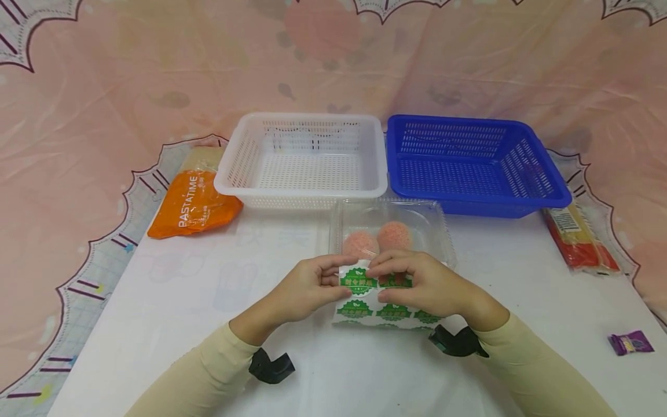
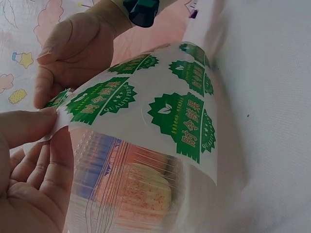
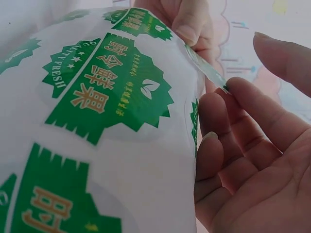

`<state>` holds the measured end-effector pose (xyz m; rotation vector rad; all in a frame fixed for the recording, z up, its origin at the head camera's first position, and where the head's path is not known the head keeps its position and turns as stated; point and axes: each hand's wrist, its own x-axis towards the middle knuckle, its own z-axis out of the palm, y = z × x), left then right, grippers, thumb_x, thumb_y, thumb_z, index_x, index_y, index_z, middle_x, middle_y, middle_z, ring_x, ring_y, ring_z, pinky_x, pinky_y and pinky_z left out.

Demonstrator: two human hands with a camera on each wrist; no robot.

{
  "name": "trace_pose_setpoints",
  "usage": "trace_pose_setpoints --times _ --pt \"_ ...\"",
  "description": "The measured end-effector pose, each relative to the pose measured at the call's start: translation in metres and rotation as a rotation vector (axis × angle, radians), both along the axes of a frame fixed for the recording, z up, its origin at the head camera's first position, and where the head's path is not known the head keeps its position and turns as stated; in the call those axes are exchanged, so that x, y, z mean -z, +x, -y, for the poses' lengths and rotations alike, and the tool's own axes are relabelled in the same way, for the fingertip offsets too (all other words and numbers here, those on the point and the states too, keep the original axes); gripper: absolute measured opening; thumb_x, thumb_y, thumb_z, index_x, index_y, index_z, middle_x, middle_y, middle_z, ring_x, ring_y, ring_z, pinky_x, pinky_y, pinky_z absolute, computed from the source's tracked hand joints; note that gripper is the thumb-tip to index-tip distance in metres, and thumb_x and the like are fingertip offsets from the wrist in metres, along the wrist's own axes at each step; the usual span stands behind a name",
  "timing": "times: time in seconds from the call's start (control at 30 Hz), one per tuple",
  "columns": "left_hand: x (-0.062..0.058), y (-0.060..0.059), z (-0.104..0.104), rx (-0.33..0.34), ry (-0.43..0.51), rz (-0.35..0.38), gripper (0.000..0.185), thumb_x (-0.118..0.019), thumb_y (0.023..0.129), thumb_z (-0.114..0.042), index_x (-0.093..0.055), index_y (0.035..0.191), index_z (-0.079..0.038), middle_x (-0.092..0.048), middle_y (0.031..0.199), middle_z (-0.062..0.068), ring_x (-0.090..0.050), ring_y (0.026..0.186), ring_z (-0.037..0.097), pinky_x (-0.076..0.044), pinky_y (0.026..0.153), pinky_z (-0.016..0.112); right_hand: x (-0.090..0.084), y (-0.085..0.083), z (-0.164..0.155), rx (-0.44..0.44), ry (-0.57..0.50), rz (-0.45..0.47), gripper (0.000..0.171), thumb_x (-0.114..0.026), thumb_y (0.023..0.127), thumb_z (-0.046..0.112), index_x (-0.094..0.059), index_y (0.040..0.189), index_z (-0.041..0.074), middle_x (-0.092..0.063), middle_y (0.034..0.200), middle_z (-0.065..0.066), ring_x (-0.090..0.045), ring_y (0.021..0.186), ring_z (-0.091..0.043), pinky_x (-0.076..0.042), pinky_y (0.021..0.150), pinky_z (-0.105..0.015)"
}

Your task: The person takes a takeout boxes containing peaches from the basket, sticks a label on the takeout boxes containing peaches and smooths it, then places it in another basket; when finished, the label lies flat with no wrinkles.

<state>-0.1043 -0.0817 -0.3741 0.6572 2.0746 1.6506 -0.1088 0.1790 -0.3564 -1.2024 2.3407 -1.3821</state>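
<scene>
Both hands, the left hand (image 1: 307, 289) and right hand (image 1: 417, 284), pinch the top edge of a white sheet of green round stickers (image 1: 383, 301) just in front of the clear plastic clamshell box of two pink balls (image 1: 391, 231), no sticker apparently peeled off yet.

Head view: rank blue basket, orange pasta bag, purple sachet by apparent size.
1. blue basket, clearly largest.
2. orange pasta bag.
3. purple sachet, smallest though nearest the camera.
</scene>
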Motion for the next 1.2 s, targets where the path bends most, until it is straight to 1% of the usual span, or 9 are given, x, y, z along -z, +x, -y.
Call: trace_pose_setpoints --times 0.27,0.43,0.5,0.57,0.67,0.83,0.97,1.13,1.2 --pt "0.0 0.0 0.0 0.011 0.001 0.011 0.054 -0.07 0.089 0.002 -0.052 0.14 0.006 -0.059 0.07 -0.001 -0.05 0.067 0.009 -0.04 0.058 0.018 0.001 -0.001 0.0 -0.011 -0.029 -0.001 0.031 -0.075 0.087 0.001 -0.071 0.118 0.002 -0.066 0.113 -0.003 -0.056 0.081 -0.015 -0.051 0.068 -0.028" --pt "0.001 0.0 0.0 0.011 0.029 0.052 0.057 -0.068 0.089 0.004 -0.049 0.143 0.005 -0.073 0.091 0.009 -0.067 0.084 0.013 -0.055 0.072 0.022 0.0 0.0 -0.002 -0.014 -0.065 0.014 0.033 -0.074 0.087 -0.002 -0.07 0.119 0.0 -0.065 0.114 -0.005 -0.057 0.081 -0.013 -0.052 0.066 -0.027" --pt "0.002 0.0 0.0 0.009 0.037 0.071 0.058 -0.068 0.089 0.005 -0.048 0.144 0.005 -0.074 0.099 0.012 -0.07 0.092 0.017 -0.057 0.078 0.025 0.0 -0.001 -0.003 -0.021 -0.084 0.02 0.033 -0.074 0.087 -0.004 -0.07 0.119 0.0 -0.065 0.113 -0.006 -0.057 0.082 -0.014 -0.052 0.065 -0.026" --pt "0.002 0.0 0.001 0.005 0.032 0.08 0.058 -0.068 0.09 0.004 -0.048 0.144 0.005 -0.074 0.1 0.012 -0.071 0.094 0.017 -0.057 0.079 0.026 0.0 -0.001 -0.003 -0.03 -0.097 0.026 0.033 -0.074 0.087 -0.004 -0.069 0.119 -0.001 -0.065 0.113 -0.006 -0.057 0.083 -0.015 -0.051 0.065 -0.026" --pt "0.003 0.0 0.001 -0.002 0.017 0.074 0.057 -0.069 0.089 0.003 -0.049 0.143 0.005 -0.074 0.096 0.01 -0.07 0.09 0.015 -0.056 0.074 0.022 -0.002 -0.001 -0.004 -0.039 -0.11 0.027 0.033 -0.073 0.087 -0.004 -0.069 0.12 -0.001 -0.064 0.114 -0.007 -0.057 0.085 -0.015 -0.05 0.065 -0.026" --pt "0.003 0.001 0.003 -0.02 -0.026 0.037 0.056 -0.07 0.088 0.001 -0.052 0.141 0.004 -0.072 0.084 0.004 -0.063 0.078 0.012 -0.045 0.06 0.018 -0.007 -0.002 -0.012 -0.028 -0.129 0.003 0.033 -0.072 0.088 -0.006 -0.068 0.12 -0.002 -0.066 0.113 -0.007 -0.059 0.086 -0.014 -0.052 0.065 -0.027" --pt "0.003 0.001 0.005 -0.036 -0.052 -0.013 0.056 -0.069 0.087 0.001 -0.054 0.141 0.001 -0.068 0.083 0.0 -0.058 0.076 0.012 -0.04 0.056 0.018 -0.011 -0.004 -0.018 -0.014 -0.169 -0.024 0.032 -0.07 0.087 -0.011 -0.068 0.117 -0.004 -0.066 0.111 -0.008 -0.059 0.085 -0.014 -0.053 0.069 -0.026" --pt "0.002 0.001 0.008 -0.061 -0.101 -0.09 0.054 -0.067 0.088 -0.001 -0.055 0.141 -0.003 -0.067 0.103 0.006 -0.055 0.081 0.016 -0.035 0.053 0.02 -0.013 -0.007 -0.023 -0.009 -0.206 -0.037 0.034 -0.068 0.085 -0.015 -0.067 0.118 -0.006 -0.065 0.113 -0.007 -0.058 0.087 -0.015 -0.052 0.073 -0.024" --pt "0.002 0.001 0.01 -0.065 -0.102 -0.097 0.053 -0.067 0.09 -0.002 -0.055 0.141 -0.004 -0.068 0.115 0.007 -0.059 0.087 0.017 -0.04 0.056 0.02 -0.013 -0.007 -0.024 -0.006 -0.211 -0.035 0.036 -0.067 0.085 -0.016 -0.066 0.119 -0.007 -0.065 0.113 -0.006 -0.058 0.087 -0.015 -0.052 0.074 -0.024"
